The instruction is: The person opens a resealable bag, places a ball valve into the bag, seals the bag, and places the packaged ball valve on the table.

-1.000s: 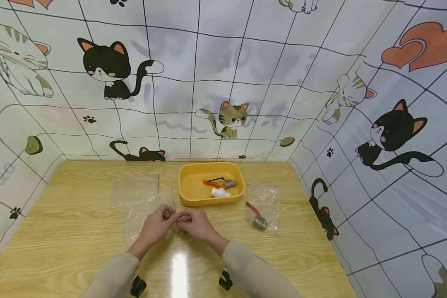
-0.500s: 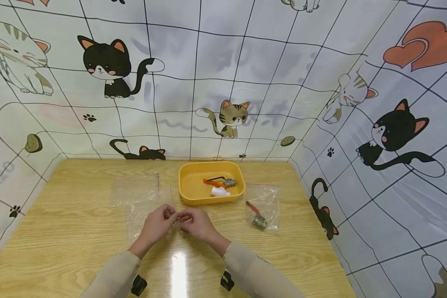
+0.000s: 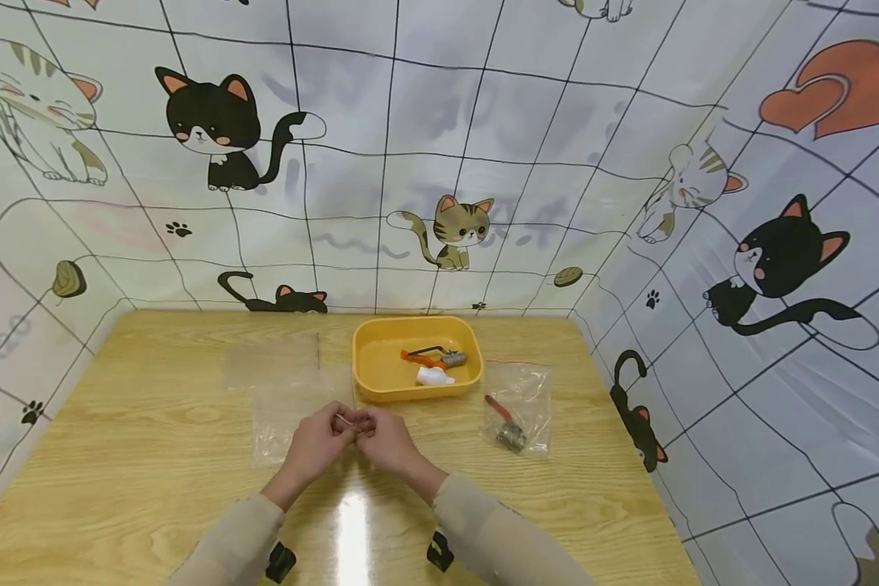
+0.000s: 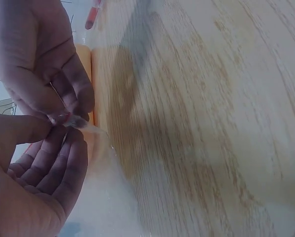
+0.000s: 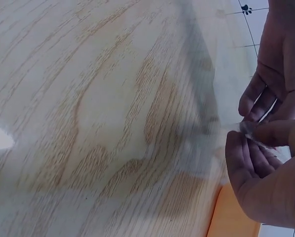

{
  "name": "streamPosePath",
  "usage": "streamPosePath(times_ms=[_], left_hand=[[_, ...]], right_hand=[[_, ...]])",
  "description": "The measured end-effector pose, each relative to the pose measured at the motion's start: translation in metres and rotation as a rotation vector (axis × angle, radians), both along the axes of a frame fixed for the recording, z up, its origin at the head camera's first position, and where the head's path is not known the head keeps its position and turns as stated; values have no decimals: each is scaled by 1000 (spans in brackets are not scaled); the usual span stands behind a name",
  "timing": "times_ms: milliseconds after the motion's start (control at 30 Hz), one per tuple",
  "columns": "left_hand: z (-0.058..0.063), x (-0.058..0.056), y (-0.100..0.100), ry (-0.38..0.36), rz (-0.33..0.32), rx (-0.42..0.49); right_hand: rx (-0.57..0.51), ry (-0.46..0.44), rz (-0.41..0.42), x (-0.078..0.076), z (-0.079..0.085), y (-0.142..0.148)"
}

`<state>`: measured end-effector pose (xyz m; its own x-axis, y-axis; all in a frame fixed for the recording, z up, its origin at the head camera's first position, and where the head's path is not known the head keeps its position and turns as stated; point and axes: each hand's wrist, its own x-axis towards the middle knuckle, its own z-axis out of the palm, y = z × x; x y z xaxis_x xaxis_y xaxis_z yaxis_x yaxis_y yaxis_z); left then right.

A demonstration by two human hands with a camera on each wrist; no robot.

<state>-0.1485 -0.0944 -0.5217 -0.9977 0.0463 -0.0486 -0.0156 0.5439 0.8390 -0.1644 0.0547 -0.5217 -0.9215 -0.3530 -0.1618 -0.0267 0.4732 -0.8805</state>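
Both hands meet at the red-lined top edge of a clear plastic zip bag, pinching it between thumbs and fingers. My left hand grips the edge from the left. Close against it, my right hand pinches the same edge, fingertips nearly together. In the left wrist view, the bag's film spreads below the fingers. Seen from the right wrist, a bit of crumpled film pokes out at the right thumb. Another flat clear bag lies just behind, overlapping the first.
Behind the hands stands a yellow tray holding an orange-handled tool with a grey metal part and a white plastic piece. To the right lies a clear zip bag with a red-handled metal item inside. Cat-print curtains surround the wooden table.
Both hands have shifted slightly right, drawing the pinched bag with them. The flat bag behind has slid a little to the right and back. Tray and filled bag stay put.
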Motion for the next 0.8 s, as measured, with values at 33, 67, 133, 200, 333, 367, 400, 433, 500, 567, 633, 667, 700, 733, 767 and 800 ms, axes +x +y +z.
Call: streamPosePath(times_ms=[33, 67, 133, 200, 333, 367, 400, 433, 500, 567, 633, 667, 700, 733, 767, 800], left_hand=[[0, 0, 0, -7, 0, 4], [0, 0, -1, -12, -1, 5], [0, 0, -1, -17, 0, 10], [0, 0, -2, -24, 3, 15], [-2, 0, -2, -37, 7, 33], [-2, 0, -2, -40, 7, 38], [-2, 0, -2, -42, 5, 42], [-3, 0, -3, -42, 4, 47], [-3, 0, -3, -45, -1, 56], [-2, 0, -3, -48, -6, 60], [-1, 0, -4, -50, -11, 64], [0, 1, -4, -49, -15, 66], [0, 1, -5, -48, -18, 68], [1, 1, -5, -49, -21, 71], [2, 2, -6, -49, -24, 72], [2, 2, -6, -50, -26, 75]], right_hand=[[-9, -12, 0, 0, 0, 0], [-18, -26, 0, -1, 1, 0], [-44, -62, -4, -1, 2, 0], [-65, -97, -10, -1, 3, -1], [-114, -160, -21, -2, 6, -1], [-119, -166, -23, -2, 7, -1], [-124, -169, -24, -2, 6, 0], [-123, -170, -21, -3, 6, 0], [-118, -177, -24, -4, 4, 1], [-115, -180, -31, -5, 3, 1], [-116, -186, -35, -6, 2, 1], [-122, -191, -42, -6, 2, 1], [-127, -193, -46, -6, 2, 1], [-132, -194, -47, -6, 2, 1], [-135, -196, -48, -6, 2, 1], [-136, -194, -49, -7, 2, 1]])
